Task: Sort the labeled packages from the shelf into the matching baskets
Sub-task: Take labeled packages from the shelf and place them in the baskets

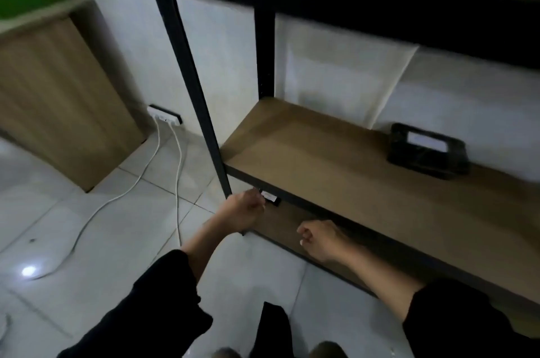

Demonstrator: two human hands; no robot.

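Note:
A black metal shelf unit with brown boards [321, 159] fills the right of the view. On its middle board, at the back right, lies a black package with a white label [428, 150]. My left hand [244, 211] reaches under that board's front edge and pinches a small black package with a white label [270, 197]. My right hand [320, 239] hovers over the lower board with its fingers curled and nothing visible in it. No basket is in view.
The shelf's black front post [187, 71] stands just left of my left hand. A wooden cabinet [55, 95] stands at the left wall, with something green on top. Two white cables [163, 159] run from a wall socket across the tiled floor.

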